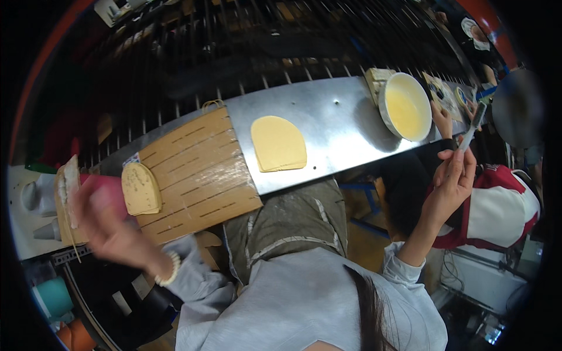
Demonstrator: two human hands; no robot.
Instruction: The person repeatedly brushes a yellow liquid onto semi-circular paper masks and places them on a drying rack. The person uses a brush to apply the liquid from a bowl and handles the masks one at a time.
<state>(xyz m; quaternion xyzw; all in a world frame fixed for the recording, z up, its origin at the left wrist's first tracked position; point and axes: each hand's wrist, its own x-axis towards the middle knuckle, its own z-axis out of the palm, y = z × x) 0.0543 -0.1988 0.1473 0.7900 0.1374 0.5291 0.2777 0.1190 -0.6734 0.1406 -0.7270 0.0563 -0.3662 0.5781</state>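
Observation:
My right hand [453,175] is raised at the right, its fingers closed round the pale handle of a small brush [478,117] with a dark head. The white bowl [382,108] of yellow liquid stands to the left of it. My left hand [114,225] is smeared by motion, so its fingers do not show clearly. It is nearest a stack of pale-yellow rounded sheets [140,190], speckled dark on top, at the left end of a brown slatted board [196,169]. Another stack of plain yellow rounded sheets [278,143] lies on the metal bench [333,126].
At the far left are a pink object [111,190], a whitish-edged board [66,199] and grey cone-shaped pieces [48,229]. Dark rails [193,64] run behind the bench. A co-worker's hand [443,121] is close to the bowl's right side; that person's red-and-white jacket [492,205] is below.

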